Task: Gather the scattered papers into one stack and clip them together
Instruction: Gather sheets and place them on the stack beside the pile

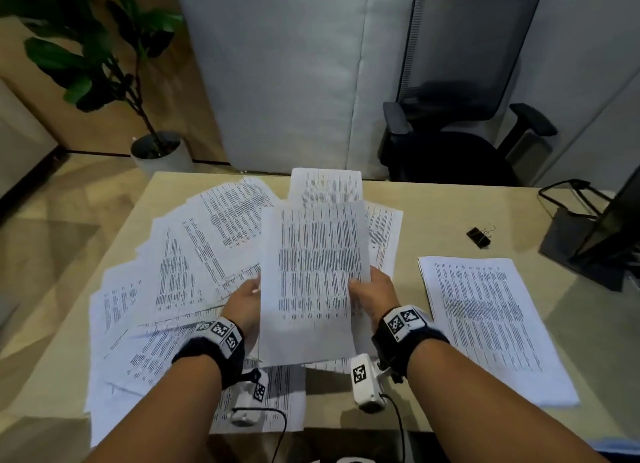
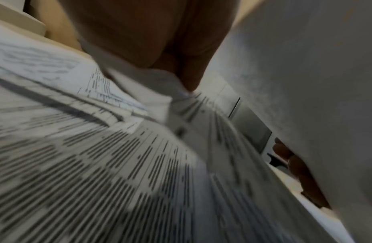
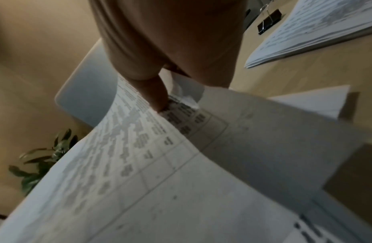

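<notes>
Both hands are up over the table (image 1: pixel 433 203), sharing one printed sheet (image 1: pixel 313 275). The right hand (image 1: pixel 372 294) pinches its right edge, thumb on the print; the right wrist view shows what the head view hides, that thumb (image 3: pixel 158 97) pressing down with fingers tucked beneath the page. The left hand (image 1: pixel 244 301) is at the sheet's left edge, fingers behind the paper; the left wrist view is blurred, and whether that hand truly grips cannot be told. Only that view catches the right hand's fingertips (image 2: pixel 285 152) poking from under the page. Beneath fans the scattered papers (image 1: pixel 180 272) across the table's left half. To the right lies a gathered stack (image 1: pixel 491 324), and beyond it the black binder clip (image 1: pixel 479 236), well apart. An office chair (image 1: pixel 464 92) and potted plant (image 1: pixel 104 57) stand behind.
</notes>
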`<control>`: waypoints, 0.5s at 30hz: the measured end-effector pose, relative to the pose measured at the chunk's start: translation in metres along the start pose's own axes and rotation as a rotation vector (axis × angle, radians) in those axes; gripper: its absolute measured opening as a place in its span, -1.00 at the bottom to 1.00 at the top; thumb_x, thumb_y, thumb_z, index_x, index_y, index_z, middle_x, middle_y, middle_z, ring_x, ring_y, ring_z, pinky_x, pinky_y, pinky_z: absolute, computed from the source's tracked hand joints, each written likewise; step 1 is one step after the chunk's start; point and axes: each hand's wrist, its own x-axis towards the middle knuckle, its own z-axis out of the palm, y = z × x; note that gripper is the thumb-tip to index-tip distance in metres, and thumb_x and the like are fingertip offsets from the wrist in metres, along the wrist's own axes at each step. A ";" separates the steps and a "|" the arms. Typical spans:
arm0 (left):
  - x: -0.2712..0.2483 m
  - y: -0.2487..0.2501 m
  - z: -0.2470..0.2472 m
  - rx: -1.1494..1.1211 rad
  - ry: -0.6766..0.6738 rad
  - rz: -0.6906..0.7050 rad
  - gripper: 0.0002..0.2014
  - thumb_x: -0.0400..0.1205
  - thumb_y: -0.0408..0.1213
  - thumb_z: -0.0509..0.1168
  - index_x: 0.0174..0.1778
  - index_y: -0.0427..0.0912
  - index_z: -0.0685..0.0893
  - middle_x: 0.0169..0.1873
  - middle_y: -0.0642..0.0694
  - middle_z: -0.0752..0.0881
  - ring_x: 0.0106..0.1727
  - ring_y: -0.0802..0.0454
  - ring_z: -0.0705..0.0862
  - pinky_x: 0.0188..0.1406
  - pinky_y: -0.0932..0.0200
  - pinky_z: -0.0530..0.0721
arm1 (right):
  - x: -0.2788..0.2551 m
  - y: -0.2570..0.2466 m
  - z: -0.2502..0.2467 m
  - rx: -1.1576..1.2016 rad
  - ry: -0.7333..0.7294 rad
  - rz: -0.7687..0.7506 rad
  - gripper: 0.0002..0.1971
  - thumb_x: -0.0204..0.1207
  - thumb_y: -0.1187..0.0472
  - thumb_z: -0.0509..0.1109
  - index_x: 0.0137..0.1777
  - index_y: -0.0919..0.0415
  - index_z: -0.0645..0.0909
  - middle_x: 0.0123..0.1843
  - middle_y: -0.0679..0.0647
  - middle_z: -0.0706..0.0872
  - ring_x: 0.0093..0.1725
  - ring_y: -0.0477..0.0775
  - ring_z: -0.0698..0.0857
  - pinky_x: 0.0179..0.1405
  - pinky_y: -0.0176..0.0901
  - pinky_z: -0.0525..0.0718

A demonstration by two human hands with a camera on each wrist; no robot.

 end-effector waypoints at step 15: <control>-0.011 0.012 0.003 0.414 0.033 0.297 -0.67 0.61 -0.49 0.27 0.26 -0.13 0.58 0.10 -0.08 0.72 0.00 -0.01 0.73 -0.14 0.24 0.73 | 0.030 0.044 -0.009 0.103 -0.033 0.103 -0.11 0.16 0.08 0.65 0.49 -0.08 0.29 0.39 0.13 0.58 0.36 0.25 0.61 0.25 0.28 0.66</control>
